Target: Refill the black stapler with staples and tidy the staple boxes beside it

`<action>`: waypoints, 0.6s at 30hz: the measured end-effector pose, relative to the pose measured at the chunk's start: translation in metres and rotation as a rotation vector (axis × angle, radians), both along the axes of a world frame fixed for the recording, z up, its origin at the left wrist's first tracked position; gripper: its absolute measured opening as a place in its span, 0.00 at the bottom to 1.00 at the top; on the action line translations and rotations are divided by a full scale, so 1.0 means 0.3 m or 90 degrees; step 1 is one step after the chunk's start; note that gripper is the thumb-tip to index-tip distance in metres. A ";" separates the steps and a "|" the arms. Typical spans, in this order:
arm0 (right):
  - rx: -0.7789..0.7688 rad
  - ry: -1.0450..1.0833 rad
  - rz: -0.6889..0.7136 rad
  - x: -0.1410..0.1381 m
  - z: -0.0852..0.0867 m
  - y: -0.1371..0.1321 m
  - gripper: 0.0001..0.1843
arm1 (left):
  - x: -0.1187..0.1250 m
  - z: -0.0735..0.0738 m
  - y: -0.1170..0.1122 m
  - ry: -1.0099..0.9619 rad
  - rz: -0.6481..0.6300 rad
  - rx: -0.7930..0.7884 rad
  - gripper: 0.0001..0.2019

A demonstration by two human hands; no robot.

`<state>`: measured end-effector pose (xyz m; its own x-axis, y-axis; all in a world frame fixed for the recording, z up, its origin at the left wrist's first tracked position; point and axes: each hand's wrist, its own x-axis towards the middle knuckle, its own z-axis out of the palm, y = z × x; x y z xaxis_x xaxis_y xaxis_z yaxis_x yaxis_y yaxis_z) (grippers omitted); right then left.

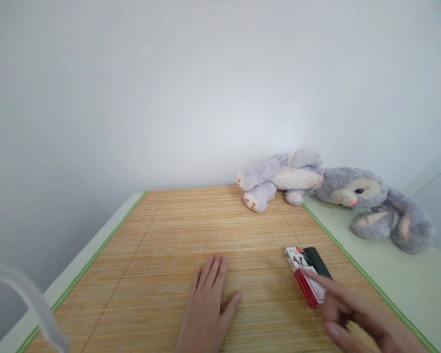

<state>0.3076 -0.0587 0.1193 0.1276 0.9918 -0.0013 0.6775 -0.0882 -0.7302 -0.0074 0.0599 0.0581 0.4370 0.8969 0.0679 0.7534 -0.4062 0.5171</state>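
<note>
My left hand [208, 306] lies flat and open on the bamboo mat [161, 245], fingers together and pointing away from me. My right hand [356, 314] reaches in from the lower right with fingers stretched out and slightly blurred. Its fingertips touch the near end of a small red and white box [304, 279] lying on the mat. A black object [318, 261] lies against the far right side of that box. Nothing is gripped in either hand.
A grey plush rabbit [338, 191] lies on its side at the back right corner, partly on the mat and partly on the pale tabletop [397, 274]. The mat has green edging. A white wall stands behind. A blurred white strap [33, 304] hangs at lower left.
</note>
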 end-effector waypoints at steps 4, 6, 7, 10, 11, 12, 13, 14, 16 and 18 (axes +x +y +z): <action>0.027 -0.110 0.180 -0.326 -0.102 0.137 0.37 | -0.034 -0.013 0.003 0.076 0.074 0.057 0.38; 0.050 -0.167 0.142 -0.407 -0.159 0.197 0.37 | -0.022 -0.018 -0.002 0.094 0.112 0.073 0.40; 0.055 -0.195 0.109 -0.426 -0.183 0.217 0.37 | -0.017 -0.021 -0.005 0.099 0.133 0.082 0.41; 0.043 -0.267 0.034 -0.436 -0.225 0.240 0.38 | -0.013 -0.036 -0.009 0.101 0.172 0.108 0.43; 0.037 -0.286 0.025 -0.434 -0.230 0.240 0.38 | -0.016 -0.041 -0.010 0.102 0.173 0.116 0.43; 0.034 -0.302 0.021 -0.434 -0.234 0.239 0.39 | -0.019 -0.046 -0.010 0.105 0.170 0.122 0.43; 0.035 -0.314 0.020 -0.435 -0.236 0.237 0.39 | -0.022 -0.051 -0.011 0.110 0.166 0.126 0.42; 0.038 -0.325 0.021 -0.437 -0.238 0.235 0.39 | -0.024 -0.055 -0.011 0.116 0.162 0.130 0.42; 0.044 -0.343 0.021 -0.444 -0.242 0.234 0.39 | -0.026 -0.060 -0.012 0.130 0.162 0.142 0.40; 0.046 -0.363 0.017 -0.449 -0.247 0.236 0.39 | -0.024 -0.064 -0.013 0.144 0.167 0.157 0.40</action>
